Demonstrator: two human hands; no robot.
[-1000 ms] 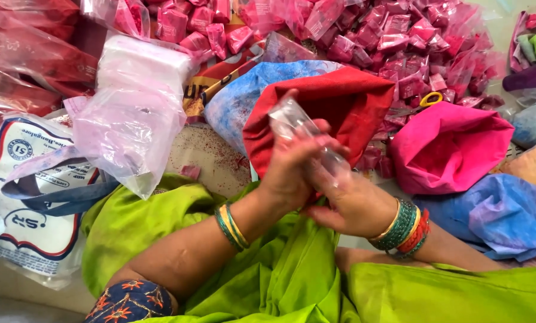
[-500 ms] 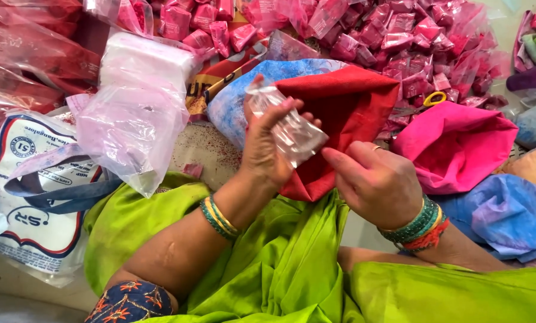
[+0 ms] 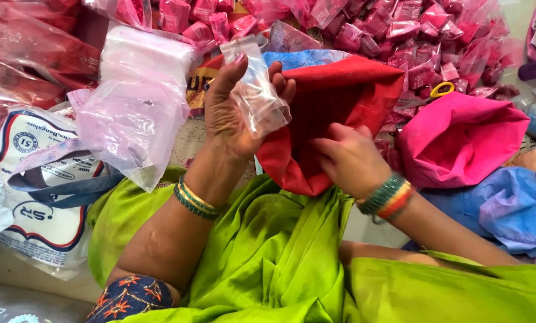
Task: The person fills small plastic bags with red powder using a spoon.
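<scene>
Head view: the left hand (image 3: 229, 113) pinches a small clear pouch (image 3: 257, 90) upright, fingers clamped on it, above the red cloth bag (image 3: 328, 113). The right hand (image 3: 348, 158), fingers curled, grips the bag's rim; holding that mouth wide looks wise.

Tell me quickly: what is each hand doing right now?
Left hand: closed on a small clear bag.
Right hand: fingers curled at the red cloth; grip cannot be told.
</scene>
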